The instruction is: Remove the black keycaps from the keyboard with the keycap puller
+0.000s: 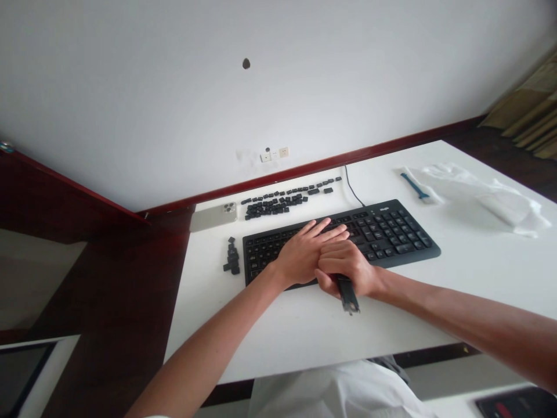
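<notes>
A black keyboard (411,232) lies on the white table, its left part showing exposed key sockets and its right part bearing keycaps. My left hand (304,252) rests flat across the middle of the keyboard with its fingers stretched out. Against it, my right hand (350,264) is closed around a narrow black tool (348,296), whose forked end points down towards me. The other end of this tool is hidden in the fist. Loose black keycaps (270,206) lie in rows behind the keyboard, and a smaller cluster of keycaps (232,258) sits by its left edge.
A phone (213,216) lies at the table's back left corner. Towards the right are a blue-handled brush (415,187) and a crumpled clear plastic bag (500,200). The keyboard's cable (353,188) runs over the back edge of the table (278,334), near the wall.
</notes>
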